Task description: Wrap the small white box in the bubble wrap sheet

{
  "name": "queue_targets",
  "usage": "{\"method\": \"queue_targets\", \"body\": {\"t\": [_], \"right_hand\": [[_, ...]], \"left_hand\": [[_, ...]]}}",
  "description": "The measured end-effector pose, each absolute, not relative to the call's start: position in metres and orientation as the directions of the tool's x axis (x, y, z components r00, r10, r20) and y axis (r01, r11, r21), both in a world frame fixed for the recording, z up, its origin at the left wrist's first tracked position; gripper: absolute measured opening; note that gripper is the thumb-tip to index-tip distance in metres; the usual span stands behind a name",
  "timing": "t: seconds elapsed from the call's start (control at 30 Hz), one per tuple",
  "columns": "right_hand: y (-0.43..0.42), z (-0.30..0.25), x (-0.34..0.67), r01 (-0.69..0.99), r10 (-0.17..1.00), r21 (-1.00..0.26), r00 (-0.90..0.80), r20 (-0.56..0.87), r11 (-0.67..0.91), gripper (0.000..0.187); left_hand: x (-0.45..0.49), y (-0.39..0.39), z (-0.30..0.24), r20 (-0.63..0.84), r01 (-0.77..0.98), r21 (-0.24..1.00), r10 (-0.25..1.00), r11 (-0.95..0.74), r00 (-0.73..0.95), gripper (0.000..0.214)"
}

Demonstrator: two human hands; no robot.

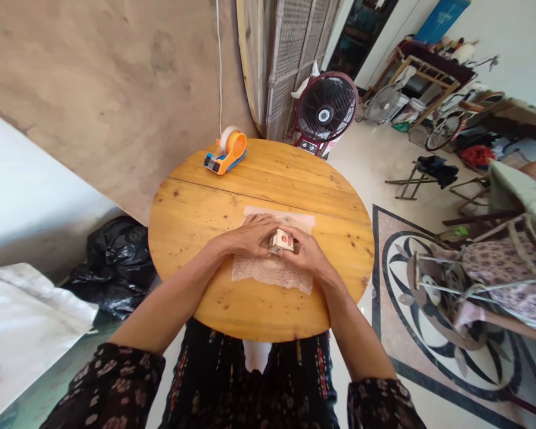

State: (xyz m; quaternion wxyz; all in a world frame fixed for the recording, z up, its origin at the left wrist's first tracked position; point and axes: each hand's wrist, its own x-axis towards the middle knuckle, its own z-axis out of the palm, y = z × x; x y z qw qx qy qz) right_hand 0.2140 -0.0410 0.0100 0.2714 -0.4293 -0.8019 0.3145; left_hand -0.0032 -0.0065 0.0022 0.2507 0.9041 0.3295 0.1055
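One round wooden desk (pixel 196 220), plank top, seen from above. On it, counted: one sheet of bubble wrap (pixel 268 271), one tape dispenser (pixel 227 154), one small box (pixel 281 241).

Bubble wrap: lies flat at desk centre, near edge towards the person; its far part is paler and smoother. Nothing is wrapped in it; the box sits on top of it.

Tape dispenser: orange and blue, one roll mounted, at the far left edge of the desk, well apart from the wrap.

Box: small, white and tan with a red mark on the face, at the middle of the wrap, between the two hands.

Left hand (pixel 249 235): fingers curled, closed against the box's left side, palm down on the wrap. Right hand (pixel 307 252): fingers closed around the box's right side. Both hands grip the one box; whether it is lifted clear of the wrap cannot be told.

Off the desk: one fan (pixel 325 110) on the floor beyond the far edge; one black bag (pixel 116 262) on the floor at left.
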Motion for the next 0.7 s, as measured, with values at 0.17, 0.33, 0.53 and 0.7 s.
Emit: {"method": "queue_targets", "body": {"t": [0.17, 0.33, 0.53, 0.7], "right_hand": [[-0.0437, 0.0084, 0.2123, 0.552, 0.861, -0.701, -0.476, 0.18, 0.452, 0.063], [-0.0449, 0.0094, 0.2142, 0.519, 0.855, -0.735, -0.493, 0.16, 0.437, 0.068], [-0.0477, 0.0138, 0.2194, 0.475, 0.809, -0.727, -0.557, 0.187, 0.495, 0.068], [-0.0499, 0.0115, 0.2181, 0.539, 0.846, -0.693, -0.495, 0.199, 0.479, 0.05]], "left_hand": [[-0.0053, -0.0075, 0.0025, 0.011, 0.532, 0.547, 0.641, -0.647, 0.768, 0.088], [-0.007, -0.0062, 0.0044, 0.035, 0.505, 0.554, 0.625, -0.661, 0.78, 0.087], [-0.0107, -0.0032, 0.0017, 0.009, 0.496, 0.562, 0.605, -0.662, 0.797, 0.089], [-0.0103, -0.0034, 0.0041, -0.04, 0.535, 0.544, 0.617, -0.646, 0.786, 0.093]]}}
